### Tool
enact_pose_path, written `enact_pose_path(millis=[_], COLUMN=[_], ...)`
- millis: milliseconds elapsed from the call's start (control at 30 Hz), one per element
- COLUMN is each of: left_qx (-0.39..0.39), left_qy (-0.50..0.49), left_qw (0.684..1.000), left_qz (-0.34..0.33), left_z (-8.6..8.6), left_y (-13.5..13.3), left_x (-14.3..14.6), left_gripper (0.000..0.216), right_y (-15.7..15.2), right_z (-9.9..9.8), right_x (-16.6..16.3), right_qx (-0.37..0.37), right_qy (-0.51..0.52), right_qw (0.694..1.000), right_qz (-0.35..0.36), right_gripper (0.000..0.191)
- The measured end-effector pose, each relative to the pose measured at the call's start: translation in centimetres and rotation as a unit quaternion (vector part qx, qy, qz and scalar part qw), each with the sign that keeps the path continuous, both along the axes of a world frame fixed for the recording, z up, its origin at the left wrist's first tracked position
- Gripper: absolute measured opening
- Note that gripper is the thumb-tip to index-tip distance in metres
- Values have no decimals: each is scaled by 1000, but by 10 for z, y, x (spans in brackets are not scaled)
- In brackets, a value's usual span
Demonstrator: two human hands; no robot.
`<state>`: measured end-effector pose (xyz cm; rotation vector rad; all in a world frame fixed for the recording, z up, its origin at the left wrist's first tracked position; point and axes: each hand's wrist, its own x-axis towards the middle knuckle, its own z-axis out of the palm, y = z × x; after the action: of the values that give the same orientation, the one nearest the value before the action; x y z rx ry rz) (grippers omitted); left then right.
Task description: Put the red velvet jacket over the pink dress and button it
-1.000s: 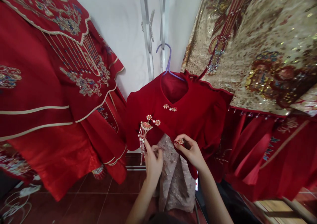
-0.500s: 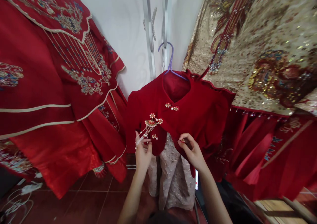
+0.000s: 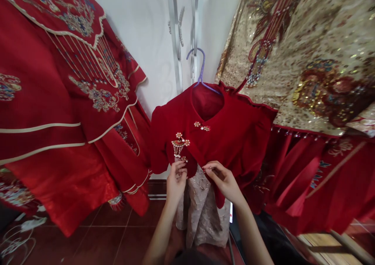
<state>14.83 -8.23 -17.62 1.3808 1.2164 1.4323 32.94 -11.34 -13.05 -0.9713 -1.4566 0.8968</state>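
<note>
A small red velvet top [image 3: 231, 136] hangs on a purple hanger [image 3: 200, 67] in front of me, over a pale pink brocade skirt [image 3: 205, 214]. A gold and pearl fan-shaped tassel brooch [image 3: 179, 144] is fastened on its left front. My left hand [image 3: 176, 179] pinches the lower left flap edge just below the brooch. My right hand [image 3: 222, 179] pinches the right flap's edge, where a small gold button sits by its fingertips. The two hands are close together at the front opening.
A large red embroidered robe [image 3: 58, 112] hangs at the left. A gold sequinned robe [image 3: 307, 58] over red skirts hangs at the right. A metal rail [image 3: 175, 34] runs up the white wall. White cables [image 3: 20, 233] lie on the dark red tiled floor.
My left hand let the brooch tassels drop and moved right to the flap edge. My right hand shifted slightly left, so the two hands came closer together.
</note>
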Motion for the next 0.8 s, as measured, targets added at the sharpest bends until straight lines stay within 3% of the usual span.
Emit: enact_pose_path(millis=[300, 500, 800], left_qx=[-13, -1, 1], left_qy=[-21, 32, -75], left_qw=[1000, 999, 997], left_qz=[-6, -2, 36], left_z=[-3, -1, -8], left_y=[13, 16, 22], left_x=[22, 29, 32], left_gripper=[43, 42, 39], right_y=[4, 9, 41], right_z=[-7, -12, -25], right_x=[5, 1, -13], right_qx=[3, 7, 46], right_qy=[-9, -30, -79], right_qw=[1000, 1000, 996], right_qz=[-18, -4, -15], right_gripper=[20, 21, 23])
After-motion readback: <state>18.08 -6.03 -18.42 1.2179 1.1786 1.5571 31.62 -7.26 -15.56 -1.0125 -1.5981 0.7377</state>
